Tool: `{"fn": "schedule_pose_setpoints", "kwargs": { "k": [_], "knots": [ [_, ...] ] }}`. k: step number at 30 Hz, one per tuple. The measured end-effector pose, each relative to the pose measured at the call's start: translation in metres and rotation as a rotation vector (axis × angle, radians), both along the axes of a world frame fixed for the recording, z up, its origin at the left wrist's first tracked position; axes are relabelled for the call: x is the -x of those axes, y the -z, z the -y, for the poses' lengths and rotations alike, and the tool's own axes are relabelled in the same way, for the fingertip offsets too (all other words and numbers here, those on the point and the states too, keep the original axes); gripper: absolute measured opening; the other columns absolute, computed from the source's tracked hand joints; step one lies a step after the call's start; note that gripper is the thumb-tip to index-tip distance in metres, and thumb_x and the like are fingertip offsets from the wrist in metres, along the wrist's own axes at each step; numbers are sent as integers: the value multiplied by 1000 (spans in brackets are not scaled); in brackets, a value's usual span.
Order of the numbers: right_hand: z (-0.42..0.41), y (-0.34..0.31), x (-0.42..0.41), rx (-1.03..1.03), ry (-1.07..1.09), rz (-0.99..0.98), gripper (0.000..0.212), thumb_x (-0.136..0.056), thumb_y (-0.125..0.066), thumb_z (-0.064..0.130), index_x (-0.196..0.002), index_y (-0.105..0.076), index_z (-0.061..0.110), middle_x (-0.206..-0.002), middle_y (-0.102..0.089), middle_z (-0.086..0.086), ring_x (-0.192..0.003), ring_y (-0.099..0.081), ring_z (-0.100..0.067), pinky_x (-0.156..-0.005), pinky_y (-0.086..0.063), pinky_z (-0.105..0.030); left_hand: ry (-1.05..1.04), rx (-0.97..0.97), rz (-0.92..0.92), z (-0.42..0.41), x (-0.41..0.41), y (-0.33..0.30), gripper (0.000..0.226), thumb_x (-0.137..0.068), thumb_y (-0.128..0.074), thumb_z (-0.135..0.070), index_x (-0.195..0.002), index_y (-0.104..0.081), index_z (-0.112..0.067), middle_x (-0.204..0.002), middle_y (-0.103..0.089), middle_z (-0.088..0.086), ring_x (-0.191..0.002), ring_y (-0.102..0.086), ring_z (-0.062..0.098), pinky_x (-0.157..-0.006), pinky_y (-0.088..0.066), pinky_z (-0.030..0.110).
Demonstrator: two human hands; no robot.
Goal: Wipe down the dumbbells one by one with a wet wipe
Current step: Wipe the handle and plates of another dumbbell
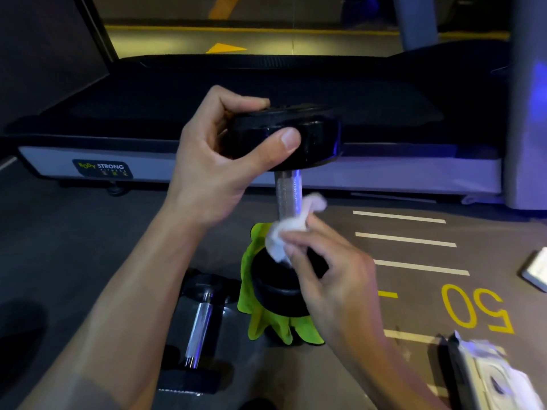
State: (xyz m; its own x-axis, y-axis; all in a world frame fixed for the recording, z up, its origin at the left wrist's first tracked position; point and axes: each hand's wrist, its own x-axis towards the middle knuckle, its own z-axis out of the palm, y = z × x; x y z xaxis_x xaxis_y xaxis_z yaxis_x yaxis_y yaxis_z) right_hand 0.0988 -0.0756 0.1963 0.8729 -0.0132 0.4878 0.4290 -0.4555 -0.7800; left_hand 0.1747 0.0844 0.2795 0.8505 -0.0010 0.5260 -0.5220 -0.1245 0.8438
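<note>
A black dumbbell (313,140) with a chrome knurled handle stands on end in the middle of the view, its lower head resting on a green cloth (266,327). My left hand (219,161) grips the upper head, thumb across its rim. My right hand (328,276) pinches a crumpled white wet wipe (284,232) and holds it against the lower part of the handle. A second dumbbell (198,329) lies on the floor to the left of the cloth, chrome handle facing up.
A treadmill (266,161) with a "Body Strong" label runs across the floor behind the dumbbell. A wet-wipe packet (491,377) lies at the lower right, and a white object (537,270) sits at the right edge. The grey floor carries yellow markings reading 50.
</note>
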Motion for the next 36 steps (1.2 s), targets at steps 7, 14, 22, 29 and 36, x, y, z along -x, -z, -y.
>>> {"fn": "schedule_pose_setpoints", "kwargs": {
  "k": [7, 14, 22, 29, 36],
  "knots": [
    [9, -18, -22, -185, 17, -137, 28, -87, -80, 14, -103, -58, 20, -92, -78, 11, -91, -74, -1, -86, -59, -25, 6, -3, 1, 2, 2, 0, 40, -82, -83, -35, -110, -60, -19, -127, -69, 8, -115, -69, 18, -95, -53, 29],
    [11, -12, -22, -254, -79, -378, 23, -85, -81, 16, -99, -64, 22, -90, -79, 13, -91, -74, 0, -90, -59, -29, -10, -12, 0, 1, 2, 0, 44, -81, -82, -37, -112, -60, -15, -124, -70, 9, -111, -69, 17, -91, -54, 28],
    [-12, -24, -41, -533, -58, -355, 23, -101, -63, 31, -106, -64, 8, -95, -79, -9, -94, -76, -27, -94, -56, -55, -13, -25, -4, 1, 3, 0, 44, -83, -81, -36, -114, -59, -14, -127, -68, 11, -114, -68, 17, -94, -55, 32],
    [-20, -41, -52, -493, -72, -326, 31, -110, -40, 26, -105, -70, 20, -93, -80, 8, -93, -75, -6, -92, -58, -32, 19, -11, 14, 9, 6, -2, 45, -81, -82, -32, -113, -58, -12, -126, -68, 13, -115, -68, 23, -94, -55, 29],
    [-5, -17, -33, -116, -46, -244, 19, -95, -56, 31, -110, -65, 23, -100, -77, 11, -100, -72, -10, -93, -56, -48, -12, 8, 4, 6, 4, -2, 46, -81, -81, -34, -113, -58, -10, -124, -69, 13, -111, -69, 17, -90, -54, 25]
  ]
}}
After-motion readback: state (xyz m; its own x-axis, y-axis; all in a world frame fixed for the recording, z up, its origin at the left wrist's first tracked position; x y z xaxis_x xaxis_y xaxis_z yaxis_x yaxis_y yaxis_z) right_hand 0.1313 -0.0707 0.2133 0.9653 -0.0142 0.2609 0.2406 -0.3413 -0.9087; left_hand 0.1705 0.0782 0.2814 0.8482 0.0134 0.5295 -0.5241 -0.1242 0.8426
